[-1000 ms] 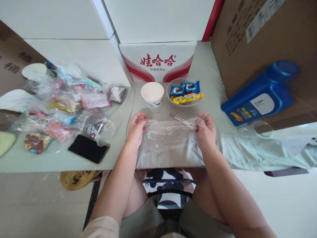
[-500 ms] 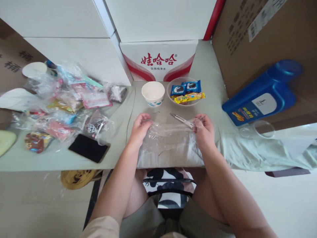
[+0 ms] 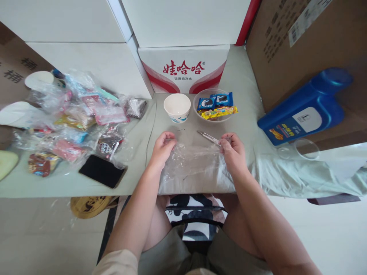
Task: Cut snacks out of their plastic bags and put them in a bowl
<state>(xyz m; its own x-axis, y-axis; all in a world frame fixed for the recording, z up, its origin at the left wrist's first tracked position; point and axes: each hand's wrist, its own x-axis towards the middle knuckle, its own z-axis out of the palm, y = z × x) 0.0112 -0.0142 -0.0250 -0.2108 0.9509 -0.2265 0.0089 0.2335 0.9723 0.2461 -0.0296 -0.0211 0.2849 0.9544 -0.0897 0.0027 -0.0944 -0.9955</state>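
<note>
A clear plastic bag (image 3: 197, 160) is stretched between my two hands over the cloth. My left hand (image 3: 164, 147) pinches its left end, thumb against fingers. At the right end my right hand (image 3: 233, 149) is closed on the film. Metal tweezers (image 3: 209, 137) point up and left from beside my right fingers; their rear end is hidden, and whether the fingers touch them is unclear. Beyond the hands stand a white paper bowl (image 3: 177, 109) and a clear round tub (image 3: 196, 103). In the tub are blue packets (image 3: 223, 100) and a yellow wrapped snack (image 3: 219, 113).
Several plastic-wrapped packets (image 3: 67, 149) are heaped at the left, with a black phone (image 3: 102, 170) in front. A blue bottle (image 3: 306, 110) leans at the right by a cardboard box (image 3: 286, 76) and a clear cup (image 3: 306, 149). A white carton (image 3: 183, 70) stands behind the bowl.
My right hand has shifted slightly left with its end of the bag, covering more of the tweezers. The bag hangs a little slacker. My left hand stays nearly in place.
</note>
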